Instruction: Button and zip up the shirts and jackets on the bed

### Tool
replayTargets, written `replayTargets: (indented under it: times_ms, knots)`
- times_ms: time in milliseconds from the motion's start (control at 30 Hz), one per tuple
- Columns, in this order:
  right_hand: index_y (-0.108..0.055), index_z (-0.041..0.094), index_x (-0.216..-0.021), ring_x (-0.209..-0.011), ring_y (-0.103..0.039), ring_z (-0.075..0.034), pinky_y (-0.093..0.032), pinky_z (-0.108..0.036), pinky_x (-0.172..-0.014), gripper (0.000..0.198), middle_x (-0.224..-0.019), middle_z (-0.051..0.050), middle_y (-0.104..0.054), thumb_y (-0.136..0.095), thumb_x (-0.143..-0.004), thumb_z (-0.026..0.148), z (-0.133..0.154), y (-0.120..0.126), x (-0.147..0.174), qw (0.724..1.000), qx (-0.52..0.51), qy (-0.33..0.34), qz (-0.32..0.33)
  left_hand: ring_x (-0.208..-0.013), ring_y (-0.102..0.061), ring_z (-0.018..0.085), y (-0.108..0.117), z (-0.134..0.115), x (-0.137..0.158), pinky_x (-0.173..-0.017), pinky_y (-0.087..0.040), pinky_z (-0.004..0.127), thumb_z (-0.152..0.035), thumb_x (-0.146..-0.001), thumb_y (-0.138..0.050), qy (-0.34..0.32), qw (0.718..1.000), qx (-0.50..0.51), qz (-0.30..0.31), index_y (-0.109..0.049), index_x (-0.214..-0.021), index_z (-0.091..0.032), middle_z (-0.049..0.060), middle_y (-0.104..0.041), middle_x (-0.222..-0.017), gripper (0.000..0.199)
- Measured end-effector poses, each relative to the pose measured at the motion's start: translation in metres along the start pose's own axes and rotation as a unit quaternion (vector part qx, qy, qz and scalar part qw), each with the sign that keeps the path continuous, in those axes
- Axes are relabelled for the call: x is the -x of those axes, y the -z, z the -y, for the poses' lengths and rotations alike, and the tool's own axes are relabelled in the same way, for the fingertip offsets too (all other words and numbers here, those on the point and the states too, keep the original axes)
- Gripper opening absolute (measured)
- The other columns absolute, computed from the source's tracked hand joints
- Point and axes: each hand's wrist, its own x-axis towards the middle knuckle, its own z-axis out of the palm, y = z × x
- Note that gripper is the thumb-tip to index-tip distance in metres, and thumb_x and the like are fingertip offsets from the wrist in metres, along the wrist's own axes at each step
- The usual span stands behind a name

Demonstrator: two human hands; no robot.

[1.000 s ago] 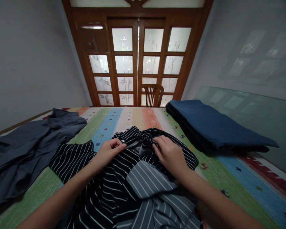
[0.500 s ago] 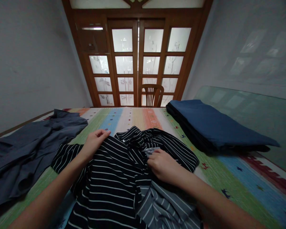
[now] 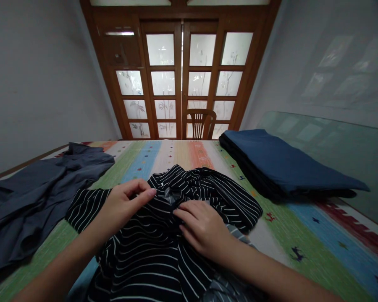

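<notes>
A black shirt with white stripes (image 3: 145,251) lies rumpled in front of me, its collar (image 3: 159,180) toward the far side. Grey inner fabric shows at the neck and low on the right. Above the shirt's left shoulder, my left hand (image 3: 127,199) is open, thumb stretched out and fingers loosely bent, holding nothing. My right hand (image 3: 204,226) is at the middle of the shirt front, fingers and thumb closed on the front edge; the exact grip is partly hidden. One sleeve (image 3: 85,205) sticks out to the left, while bunched fabric (image 3: 236,193) lies on the right.
A dark grey garment (image 3: 44,188) is spread at the left. Folded blue and black clothes (image 3: 286,163) are stacked at the right, by a pale glass panel (image 3: 327,134) along the wall. Beneath lies a colourful striped cloth (image 3: 176,151). Beyond stand a wooden chair (image 3: 200,121) and doors.
My right hand has moved left with the shirt's front edge, covering much of the grey inside. My left hand has let go of the shoulder and shifted slightly right.
</notes>
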Motion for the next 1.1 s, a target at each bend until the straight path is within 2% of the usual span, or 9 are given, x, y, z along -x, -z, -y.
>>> replayTargets:
  times_ms: [100, 233, 300, 400, 500, 600, 733, 867, 1100]
  knots:
    - [-0.047, 0.014, -0.104, -0.093, -0.043, -0.019, -0.033, -0.034, -0.083, 0.031, -0.101, -0.008, -0.053, -0.047, -0.075, 0.023, 0.006, -0.009, 0.003, 0.999, -0.044, -0.029, -0.009, -0.044, -0.04, 0.008, 0.0, -0.016, 0.018, -0.042, -0.032, 0.018, -0.037, -0.066, -0.051, -0.044, 0.998, -0.018, 0.042, -0.049, -0.051, -0.018, -0.005, -0.048, -0.048, 0.024]
    - [-0.053, 0.015, -0.084, -0.078, -0.047, -0.017, -0.033, -0.035, -0.081, 0.017, -0.08, -0.005, -0.057, -0.044, -0.069, 0.015, 0.003, -0.01, 0.005, 0.997, -0.058, -0.051, -0.022, -0.047, -0.045, 0.009, 0.001, -0.029, 0.033, -0.047, -0.035, 0.02, -0.038, -0.067, -0.049, -0.075, 0.994, -0.051, 0.054, -0.049, -0.049, -0.019, -0.004, -0.05, -0.047, 0.026]
    - [-0.053, 0.016, -0.074, -0.073, -0.047, -0.016, -0.034, -0.035, -0.08, 0.015, -0.073, -0.004, -0.056, -0.041, -0.068, 0.011, 0.002, -0.007, 0.005, 0.996, -0.055, -0.051, -0.039, -0.047, -0.045, 0.009, 0.003, -0.028, 0.034, -0.047, -0.035, 0.02, -0.038, -0.069, -0.047, -0.089, 0.992, -0.075, 0.055, -0.049, -0.05, -0.019, -0.004, -0.05, -0.047, 0.027]
    - [-0.053, 0.016, -0.077, -0.071, -0.048, -0.015, -0.034, -0.034, -0.079, 0.019, -0.071, -0.003, -0.056, -0.038, -0.069, 0.008, 0.003, -0.001, 0.004, 0.994, -0.062, -0.057, -0.077, -0.044, -0.044, 0.009, 0.005, -0.02, 0.025, -0.043, -0.033, 0.02, -0.037, -0.075, -0.04, -0.099, 0.982, -0.139, 0.075, -0.05, -0.055, -0.019, -0.004, -0.05, -0.048, 0.029]
    - [-0.053, 0.016, -0.083, -0.068, -0.049, -0.014, -0.036, -0.033, -0.077, 0.02, -0.071, -0.003, -0.057, -0.037, -0.072, 0.009, 0.005, 0.005, 0.003, 0.989, -0.076, -0.071, -0.103, -0.053, -0.05, 0.013, 0.002, -0.007, 0.011, -0.051, -0.037, 0.025, -0.033, -0.078, -0.036, -0.09, 0.953, -0.281, 0.068, -0.054, -0.067, -0.019, -0.001, -0.056, -0.058, 0.025]
    - [-0.053, 0.017, -0.081, -0.069, -0.049, -0.015, -0.038, -0.032, -0.07, 0.015, -0.073, -0.003, -0.058, -0.04, -0.075, 0.014, 0.005, 0.006, 0.001, 0.984, -0.107, -0.122, -0.078, -0.072, -0.053, 0.019, -0.009, 0.003, 0.003, -0.067, -0.038, 0.035, -0.026, -0.079, -0.035, -0.127, 0.917, -0.376, 0.047, -0.054, -0.079, -0.017, 0.004, -0.06, -0.075, 0.021]
    - [-0.053, 0.018, -0.077, -0.072, -0.05, -0.015, -0.038, -0.03, -0.067, 0.008, -0.074, -0.002, -0.058, -0.045, -0.075, 0.016, 0.002, 0.002, 0.0, 0.969, -0.161, -0.187, -0.025, -0.077, -0.052, 0.019, -0.033, 0.008, 0.007, -0.073, -0.038, 0.037, -0.028, -0.083, -0.031, -0.161, 0.915, -0.353, 0.113, -0.053, -0.079, -0.017, 0.004, -0.059, -0.079, 0.024]
    - [-0.052, 0.018, -0.075, -0.068, -0.05, -0.013, -0.038, -0.027, -0.063, 0.007, -0.072, 0.0, -0.057, -0.047, -0.075, 0.014, -0.002, 0.0, -0.001, 0.948, -0.229, -0.22, 0.003, -0.077, -0.053, 0.019, -0.053, 0.016, 0.013, -0.071, -0.039, 0.035, -0.037, -0.08, -0.04, -0.154, 0.926, -0.297, 0.174, -0.053, -0.082, -0.017, 0.003, -0.06, -0.081, 0.024]
    - [-0.052, 0.017, -0.075, -0.06, -0.047, -0.009, -0.036, -0.021, -0.055, 0.007, -0.065, 0.003, -0.052, -0.046, -0.077, 0.014, -0.007, 0.003, -0.004, 0.917, -0.32, -0.237, 0.028, -0.065, -0.054, 0.014, -0.058, 0.026, 0.008, -0.059, -0.039, 0.024, -0.025, -0.082, -0.035, -0.099, 0.954, -0.177, 0.219, -0.054, -0.079, -0.016, 0.001, -0.06, -0.072, 0.022]
